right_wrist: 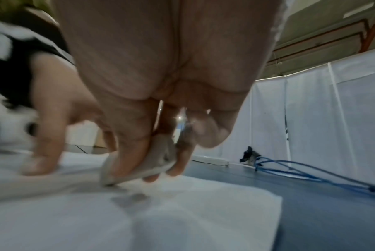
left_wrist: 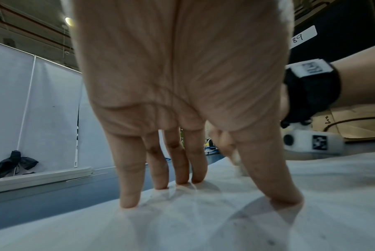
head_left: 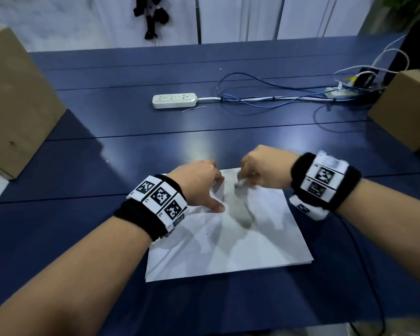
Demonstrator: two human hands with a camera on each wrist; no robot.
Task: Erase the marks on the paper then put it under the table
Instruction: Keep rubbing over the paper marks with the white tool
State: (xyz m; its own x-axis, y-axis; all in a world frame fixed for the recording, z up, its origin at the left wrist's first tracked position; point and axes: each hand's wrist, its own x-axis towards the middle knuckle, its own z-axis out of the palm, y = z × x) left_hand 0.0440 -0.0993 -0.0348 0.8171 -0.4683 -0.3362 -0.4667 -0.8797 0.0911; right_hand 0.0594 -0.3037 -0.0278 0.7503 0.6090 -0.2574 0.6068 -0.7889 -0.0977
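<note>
A white sheet of paper point(head_left: 228, 241) lies on the dark blue table point(head_left: 107, 132) in front of me, with small dark specks near its middle. My left hand point(head_left: 199, 183) presses its far left part with straight, spread fingertips point(left_wrist: 129, 202). My right hand point(head_left: 260, 170) pinches a small pale eraser point(right_wrist: 139, 168) between thumb and fingers. The eraser's lower edge touches the paper point(right_wrist: 182, 212) near its far edge, close beside the left hand point(right_wrist: 44, 152). The right hand is blurred in the head view.
A white power strip point(head_left: 174, 100) with blue cables point(head_left: 264, 98) lies at the table's middle back. Cardboard boxes stand at the far left point(head_left: 17, 100) and far right point(head_left: 403, 107). A black cable point(head_left: 364, 275) runs along the right near the table edge.
</note>
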